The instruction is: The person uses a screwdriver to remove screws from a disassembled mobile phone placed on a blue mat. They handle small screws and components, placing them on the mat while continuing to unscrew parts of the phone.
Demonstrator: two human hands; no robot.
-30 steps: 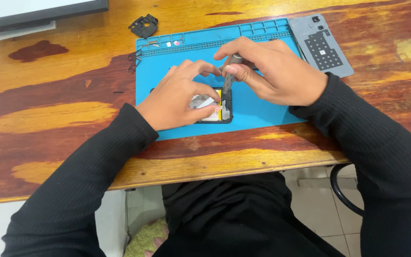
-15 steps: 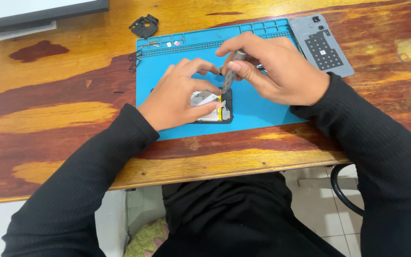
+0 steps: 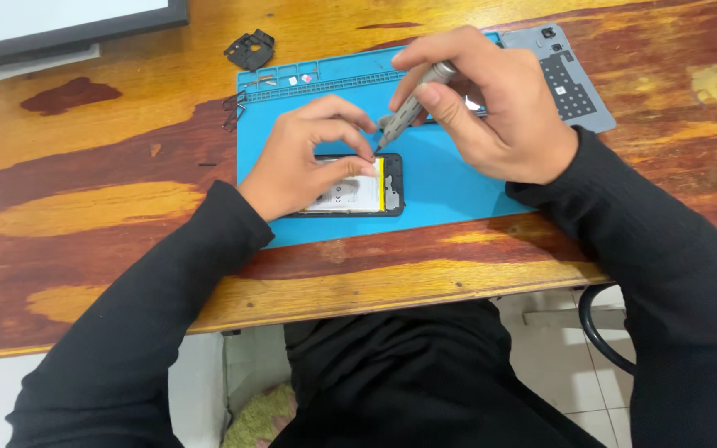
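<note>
Head view: left hand (image 3: 296,166) pins the opened phone (image 3: 357,186) flat; right hand (image 3: 491,108) grips a slim screwdriver (image 3: 412,104) — the phone looks light, fragile — best held by its edges.

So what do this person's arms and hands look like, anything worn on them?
Both arms are covered to the wrist by long, plain black sleeves of soft knit-like cloth, with no markings visible. The left hand and right hand are bare: no gloves, and no rings, watch or bands that the view shows. The fingers are uncovered too.

head cam | looks steeply down | near | wooden table (image 3: 85,207)
</note>
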